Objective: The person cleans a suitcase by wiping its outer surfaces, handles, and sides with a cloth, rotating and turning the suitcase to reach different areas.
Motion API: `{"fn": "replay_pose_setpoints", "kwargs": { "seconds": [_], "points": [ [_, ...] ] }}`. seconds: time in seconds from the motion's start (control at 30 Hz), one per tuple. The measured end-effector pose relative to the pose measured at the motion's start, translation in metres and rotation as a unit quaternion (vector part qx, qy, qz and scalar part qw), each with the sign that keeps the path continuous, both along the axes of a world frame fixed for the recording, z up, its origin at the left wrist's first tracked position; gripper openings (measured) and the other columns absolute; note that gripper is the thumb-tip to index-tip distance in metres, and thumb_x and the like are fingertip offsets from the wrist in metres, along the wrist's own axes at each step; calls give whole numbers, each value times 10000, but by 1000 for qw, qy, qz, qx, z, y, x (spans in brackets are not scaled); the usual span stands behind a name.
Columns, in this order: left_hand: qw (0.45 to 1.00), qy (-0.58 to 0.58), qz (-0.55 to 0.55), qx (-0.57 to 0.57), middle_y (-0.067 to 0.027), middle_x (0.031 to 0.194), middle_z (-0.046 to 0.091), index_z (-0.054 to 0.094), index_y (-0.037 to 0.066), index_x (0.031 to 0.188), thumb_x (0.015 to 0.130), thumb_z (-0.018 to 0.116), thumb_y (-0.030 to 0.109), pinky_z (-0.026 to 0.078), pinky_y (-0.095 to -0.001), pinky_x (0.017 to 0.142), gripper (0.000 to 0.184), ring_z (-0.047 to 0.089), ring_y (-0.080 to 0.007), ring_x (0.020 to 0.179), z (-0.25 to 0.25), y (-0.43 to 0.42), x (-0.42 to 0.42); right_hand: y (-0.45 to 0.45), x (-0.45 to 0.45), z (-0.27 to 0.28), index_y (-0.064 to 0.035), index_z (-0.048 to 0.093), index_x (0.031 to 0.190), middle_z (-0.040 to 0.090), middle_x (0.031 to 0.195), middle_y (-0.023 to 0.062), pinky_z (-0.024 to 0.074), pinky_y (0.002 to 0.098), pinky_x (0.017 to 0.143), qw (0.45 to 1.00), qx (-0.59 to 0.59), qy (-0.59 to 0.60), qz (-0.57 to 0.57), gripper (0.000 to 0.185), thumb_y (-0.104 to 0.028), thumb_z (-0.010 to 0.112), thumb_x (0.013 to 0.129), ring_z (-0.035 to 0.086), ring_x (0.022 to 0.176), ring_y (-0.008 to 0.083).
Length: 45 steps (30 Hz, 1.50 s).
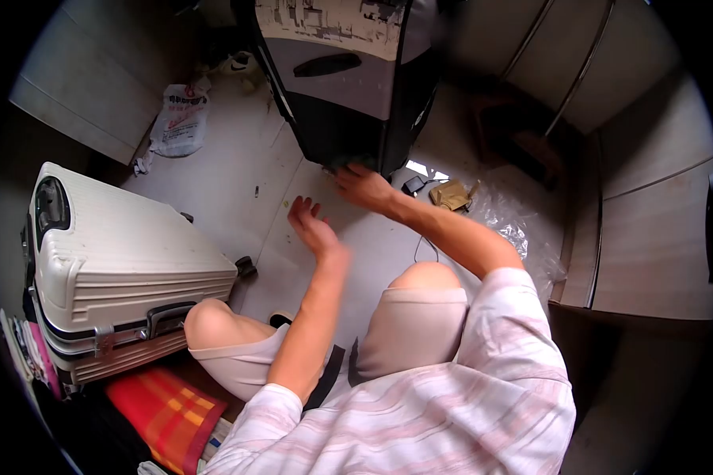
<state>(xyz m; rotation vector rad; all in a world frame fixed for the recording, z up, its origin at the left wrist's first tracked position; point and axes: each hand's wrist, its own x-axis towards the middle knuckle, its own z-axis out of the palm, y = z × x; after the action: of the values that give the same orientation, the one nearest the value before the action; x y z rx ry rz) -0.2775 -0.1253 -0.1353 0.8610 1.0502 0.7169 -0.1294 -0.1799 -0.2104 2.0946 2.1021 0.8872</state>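
A black and grey suitcase (333, 91) with a cream patterned panel and a dark handle stands in front of me. At its lower edge is my right hand (362, 187), with its fingers curled in around something dark and small. I cannot make out whether that is part of the suitcase. My left hand (313, 227) is held just above the floor, a little nearer to me and to the left. Its fingers are apart and slightly bent, with nothing in them.
On the left a cream hard-shell suitcase (127, 245) stands by my knee, next to a red and orange cloth (166, 416). A white plastic bag (181, 123) lies farther off. To the right are a black adapter (413, 186), a tan packet (450, 195) and clear plastic wrap (511, 229).
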Motion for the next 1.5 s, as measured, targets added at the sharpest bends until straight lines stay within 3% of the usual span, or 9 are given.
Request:
{"fn": "replay_pose_setpoints", "kwargs": {
  "seconds": [0.13,0.37,0.5,0.7,0.8,1.07,1.23,1.37,1.5],
  "points": [
    [999,-7,38,-12,-45,1339,535,490,157,1334,944,433,322,348,-424,1000,427,520,-191,1168,-3,8,1,-80,-17,12,-160,682,878,635,1018,10,380,395,944,988,-11,140,-57,166,-145,636,719,536,1065,217],
    [999,-13,-15,-26,-40,1331,540,520,175,1315,941,434,336,342,-425,1006,416,519,-196,1170,-9,-11,15,-72,0,238,-189,714,954,658,1100,-8,358,362,885,877,473,88,-24,382,-67,658,597,520,975,239],
    [1000,-21,-4,-15,-37,1318,549,526,176,1308,947,424,330,348,-419,999,406,519,-189,1171,-7,-6,16,-38,33,214,-128,711,995,611,1160,122,441,396,889,842,532,74,45,355,-59,655,652,545,1037,294],
    [1000,-1,12,-3,-23,1314,558,556,167,1288,980,385,310,361,-402,990,381,532,-177,1155,-10,11,14,-70,5,-31,-209,706,995,552,1122,55,420,444,845,923,323,194,-72,385,-34,671,653,518,1021,284],
    [999,13,-17,-28,-18,1307,568,586,157,1278,994,359,261,376,-378,974,378,548,-172,1134,-13,8,14,-101,-18,-103,-160,665,934,599,1093,81,433,449,812,883,220,379,-165,333,12,660,649,550,1001,322],
    [998,-17,-15,-53,-41,1291,580,588,140,1282,996,352,251,392,-375,962,387,549,-178,1127,-58,10,24,-71,-23,105,-153,715,990,543,1110,123,462,421,847,868,457,188,-48,411,19,707,617,543,1008,315],
    [993,-57,-25,-102,-44,1286,577,575,131,1282,983,408,265,378,-393,985,368,537,-189,1135,-33,19,20,-38,-25,85,-184,737,912,604,1093,33,411,406,876,938,309,133,-78,344,-4,660,630,536,1015,257],
    [987,-84,-2,-139,-33,1287,575,579,136,1269,972,443,283,365,-411,998,358,528,-191,1154,-29,39,20,-51,-23,40,-153,711,898,623,1090,51,421,408,825,954,132,263,-50,381,-15,662,546,557,995,276],
    [982,-72,-2,-173,-27,1288,575,579,145,1265,963,462,300,352,-425,1015,358,519,-189,1185,1,38,30,-45,-22,91,-147,715,914,636,1069,60,450,421,805,943,139,301,-17,405,-25,668,530,576,978,290]
  ]
}}
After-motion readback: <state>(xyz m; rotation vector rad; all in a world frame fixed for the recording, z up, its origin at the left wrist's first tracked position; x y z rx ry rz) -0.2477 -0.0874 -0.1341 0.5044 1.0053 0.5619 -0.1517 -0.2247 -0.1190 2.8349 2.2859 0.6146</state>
